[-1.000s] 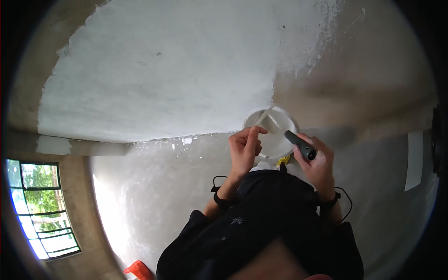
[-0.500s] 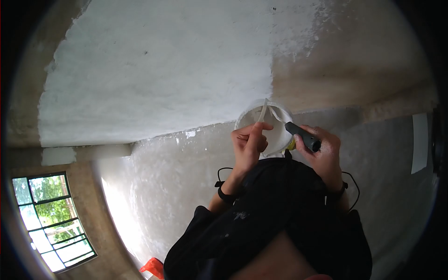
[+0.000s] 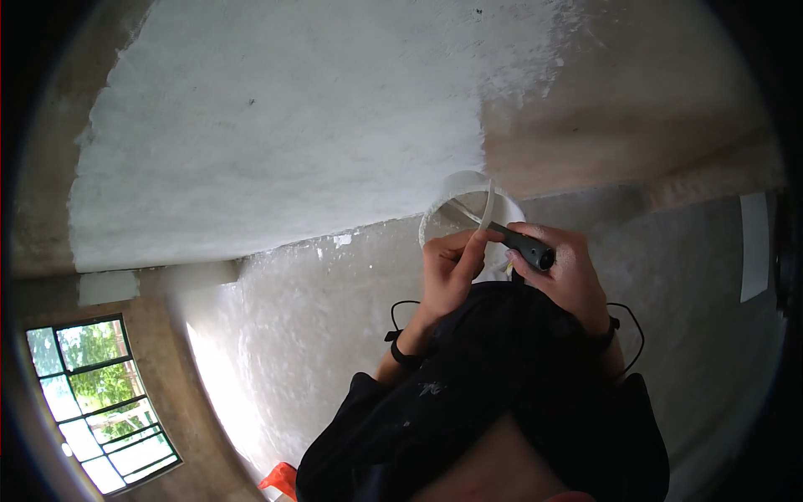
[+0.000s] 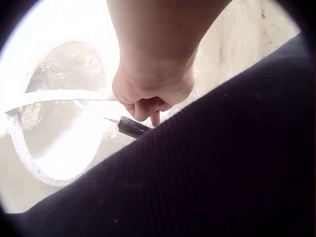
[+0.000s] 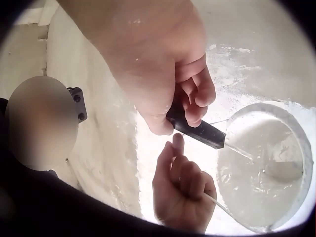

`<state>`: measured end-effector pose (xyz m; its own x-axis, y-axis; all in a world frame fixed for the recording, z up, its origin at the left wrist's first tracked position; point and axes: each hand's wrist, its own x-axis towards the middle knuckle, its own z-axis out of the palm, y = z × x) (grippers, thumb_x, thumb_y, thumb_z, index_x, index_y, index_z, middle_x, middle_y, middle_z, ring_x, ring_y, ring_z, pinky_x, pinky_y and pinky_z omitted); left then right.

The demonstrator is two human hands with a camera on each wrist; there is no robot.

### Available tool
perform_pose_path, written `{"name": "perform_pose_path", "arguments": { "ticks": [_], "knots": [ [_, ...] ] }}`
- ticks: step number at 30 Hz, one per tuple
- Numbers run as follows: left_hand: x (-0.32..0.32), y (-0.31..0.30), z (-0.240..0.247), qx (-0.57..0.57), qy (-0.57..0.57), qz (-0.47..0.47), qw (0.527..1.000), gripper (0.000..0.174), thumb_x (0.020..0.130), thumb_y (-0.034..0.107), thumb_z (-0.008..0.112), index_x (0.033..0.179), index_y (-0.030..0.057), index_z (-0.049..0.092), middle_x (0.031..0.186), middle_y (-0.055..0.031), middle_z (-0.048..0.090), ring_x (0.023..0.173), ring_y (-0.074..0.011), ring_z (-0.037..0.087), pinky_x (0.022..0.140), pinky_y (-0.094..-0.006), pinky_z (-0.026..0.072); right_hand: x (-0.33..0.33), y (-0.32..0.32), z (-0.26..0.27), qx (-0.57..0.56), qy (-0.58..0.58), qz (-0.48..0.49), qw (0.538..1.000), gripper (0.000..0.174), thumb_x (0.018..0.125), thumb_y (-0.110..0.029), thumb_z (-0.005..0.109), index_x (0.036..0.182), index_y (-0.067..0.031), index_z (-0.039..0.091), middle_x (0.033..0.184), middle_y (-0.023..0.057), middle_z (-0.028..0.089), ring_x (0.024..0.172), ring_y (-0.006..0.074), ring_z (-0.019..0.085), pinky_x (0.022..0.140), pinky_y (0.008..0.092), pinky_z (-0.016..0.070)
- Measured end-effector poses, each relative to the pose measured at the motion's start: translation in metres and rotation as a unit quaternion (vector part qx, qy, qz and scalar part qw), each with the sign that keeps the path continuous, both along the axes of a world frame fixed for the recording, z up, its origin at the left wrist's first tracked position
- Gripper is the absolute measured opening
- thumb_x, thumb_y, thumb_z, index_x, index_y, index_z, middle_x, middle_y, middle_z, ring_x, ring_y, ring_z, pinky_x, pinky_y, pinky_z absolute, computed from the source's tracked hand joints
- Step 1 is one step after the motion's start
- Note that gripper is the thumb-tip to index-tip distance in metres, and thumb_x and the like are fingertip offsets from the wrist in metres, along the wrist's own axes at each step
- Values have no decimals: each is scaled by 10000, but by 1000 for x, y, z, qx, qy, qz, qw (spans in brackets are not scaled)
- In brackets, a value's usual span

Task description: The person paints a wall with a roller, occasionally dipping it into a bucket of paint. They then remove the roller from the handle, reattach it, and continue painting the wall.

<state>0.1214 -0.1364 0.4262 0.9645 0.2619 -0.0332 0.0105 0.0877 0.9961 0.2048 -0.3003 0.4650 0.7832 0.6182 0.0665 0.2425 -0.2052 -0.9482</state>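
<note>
A white bucket (image 3: 425, 230), its inside smeared with whitish paste, sits in front of the person's body. My left hand (image 3: 452, 272) grips the bucket's white strap-like handle (image 3: 489, 201), which arches up over the opening. In my right hand (image 3: 573, 272) is a dark-handled tool (image 3: 529, 249), held with fingers and thumb wrapped about the grip. Its thin metal shank (image 5: 240, 150) reaches into the bucket, where the far end is hidden. Both hands are close together in the right wrist view, with the left fingertips right by the tool's grip.
Beyond the bucket rises a wall (image 3: 293, 142), partly coated white and brownish bare on the right. Grey floor (image 3: 326, 309) spreads around the person. A window (image 3: 100, 402) is at the left, an orange-red item (image 3: 280, 479) at lower left, and a white panel (image 3: 754, 247) at far right.
My right hand has moved left toward the left hand, and the tool's shank now points farther left across the bucket. The left hand keeps its grip, and the bucket handle leans more to the right.
</note>
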Motion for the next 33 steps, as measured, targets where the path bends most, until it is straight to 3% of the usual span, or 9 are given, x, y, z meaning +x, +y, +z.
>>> {"name": "perform_pose_path", "arguments": {
  "ticks": [1,5,7,10,23,26,29,31,33],
  "knots": [
    [1,0,-2,-26,18,4,999,349,1013,192,458,977,-101,644,541,49,405,476,-28,330,447,-221,248,-1,0,-3,-17,15,-1,1000,286,795,-36,709,1058,39,627,794,116,647,685,114,567,645,277,482],
    [5,2,-6,-50,47,1,998,319,1017,172,443,1064,-92,617,551,73,361,480,-21,300,450,-221,230,3,-1,-11,-19,-37,10,999,339,802,-118,749,1099,-10,629,710,140,594,577,190,546,569,292,451],
    [6,1,-7,-59,52,6,997,315,1017,168,442,1076,-90,614,554,74,361,480,-20,301,451,-220,231,4,-1,-8,-45,30,32,998,331,804,-36,727,1111,19,617,840,85,652,671,90,510,602,233,461],
    [6,-1,-9,-82,52,2,995,275,1008,176,484,1082,-30,651,581,92,390,517,-2,313,453,-213,236,2,2,-14,-5,14,15,1000,323,810,-124,752,1092,-17,637,725,87,603,548,93,521,524,242,429],
    [4,-3,-6,0,73,-34,997,306,924,61,557,1206,-60,564,821,18,578,711,-24,458,615,-187,379,1,0,-18,20,34,13,999,324,822,-76,729,1119,10,629,769,85,634,597,81,544,561,240,463],
    [4,-5,-4,4,82,-33,996,340,932,87,555,1234,-65,537,791,15,556,708,-32,444,615,-196,373,1,1,-22,26,22,21,999,313,827,-73,722,1112,14,627,798,109,651,613,103,568,575,257,472],
    [3,-3,-3,-6,100,-33,994,407,925,143,582,1262,-72,506,768,6,537,709,-47,441,630,-209,379,0,5,-21,-3,-7,33,999,299,844,-68,699,1116,16,611,851,158,666,662,204,633,621,305,493],
    [1,-1,-5,-15,120,-38,992,455,915,180,607,1273,-76,492,768,-4,539,716,-58,453,648,-216,392,-3,10,-23,2,-16,39,999,297,856,-56,666,1132,15,583,915,207,664,788,339,664,687,368,509],
    [0,0,-7,2,104,-47,993,559,868,254,681,1271,-80,484,822,-33,583,764,-83,506,698,-232,432,-3,12,-31,-19,-45,46,998,308,838,13,632,1142,22,579,927,197,666,818,307,672,715,350,511]
  ]
}}
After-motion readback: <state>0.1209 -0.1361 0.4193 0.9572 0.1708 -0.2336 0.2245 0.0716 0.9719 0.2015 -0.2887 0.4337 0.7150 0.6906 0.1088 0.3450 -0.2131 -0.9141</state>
